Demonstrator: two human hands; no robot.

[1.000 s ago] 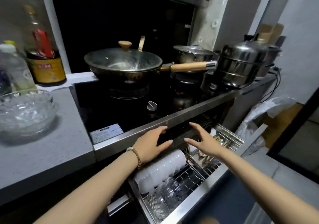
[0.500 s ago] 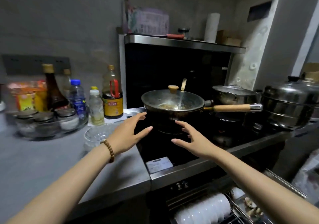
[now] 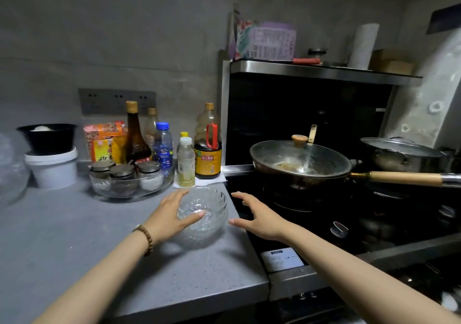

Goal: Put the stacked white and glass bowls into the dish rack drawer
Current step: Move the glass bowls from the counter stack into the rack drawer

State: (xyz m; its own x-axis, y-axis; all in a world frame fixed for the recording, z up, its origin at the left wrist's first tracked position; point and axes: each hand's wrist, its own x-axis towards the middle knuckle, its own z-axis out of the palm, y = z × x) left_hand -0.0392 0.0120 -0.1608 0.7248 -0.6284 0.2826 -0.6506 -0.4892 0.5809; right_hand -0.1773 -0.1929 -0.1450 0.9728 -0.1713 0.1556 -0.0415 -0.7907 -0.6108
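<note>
Clear cut glass forms the faceted bowl (image 3: pixel 203 215) that is seen upright on the speckled grey stone countertop (image 3: pixel 74 244), close to the counter's right edge where the black glass stove top (image 3: pixel 311 214) begins. The left hand (image 3: pixel 172 215), with a wooden bead bracelet (image 3: pixel 146 239) worn at the wrist, is spread wide against the bowl's left side; the thumb is laid at the near rim and the fingers are extended past the far rim, though firm contact cannot be confirmed through the glass. The right hand (image 3: pixel 257 215) is held wide open just beside the bowl's right side, over the stove's edge, with a gap visible between its fingertips and the glass. Nothing is gripped by either hand. Behind the bowl a small clear plastic bottle of pale liquid (image 3: pixel 185 161) and a large dark soy sauce bottle with a red handle (image 3: pixel 207 144) are stood on a white paper napkin (image 3: pixel 199 182). To their left a round glass tray of lidded seasoning jars (image 3: pixel 129 179) is placed, with further bottles and orange packets behind it. On the stove a dark wok with a glass lid and a wooden handle (image 3: pixel 301 164) is set, and a lidded steel pot (image 3: pixel 399 154) is seen behind its handle. A white plastic tub (image 3: pixel 52 169) carrying a black bowl is stood at the far left.
</note>
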